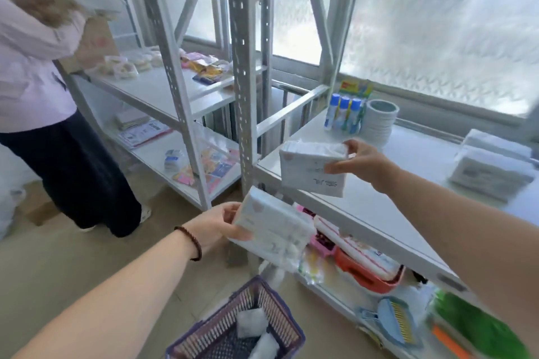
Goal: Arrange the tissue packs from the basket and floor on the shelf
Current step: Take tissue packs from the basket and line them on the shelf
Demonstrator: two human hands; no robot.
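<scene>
Two white plastic-wrapped tissue packs in hand: right hand [361, 162] grasps one [313, 167] above the white metal shelf [364, 201] edge, left hand [218, 223] grips the other [272, 230] lower, beside the shelf post. Two more packs [252, 322] in the purple slatted basket [233, 326] on the beige floor [73, 259]; stacked packs [493, 165] sit on the shelf's right. Frosted window [437, 35] behind.
</scene>
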